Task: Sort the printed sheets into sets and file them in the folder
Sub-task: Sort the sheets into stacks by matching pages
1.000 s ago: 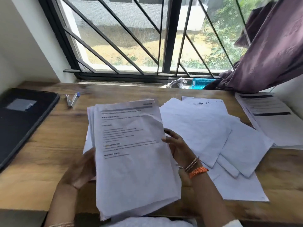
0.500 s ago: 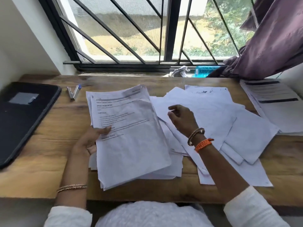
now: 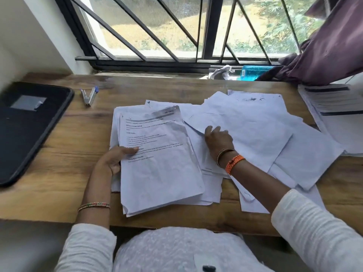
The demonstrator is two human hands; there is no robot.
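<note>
At the centre of the frame, the left hand (image 3: 114, 160) grasps the left edge of a stack of printed sheets (image 3: 159, 165), thumb on the top page. The stack lies on the wooden desk (image 3: 68, 154). Just right of it, the right hand (image 3: 218, 142) rests with relaxed fingers on the loose spread sheets (image 3: 255, 134). The black folder (image 3: 27, 126) lies closed at the left edge, a stapler (image 3: 89, 96) beside it.

I sit at a wooden desk (image 3: 64, 160) pushed against a window (image 3: 176, 26) at twelve o'clock, its black diagonal bars lit by bright daylight. A purple curtain (image 3: 332, 42) hangs at two o'clock; a white wall (image 3: 39, 36) stands at ten.
</note>
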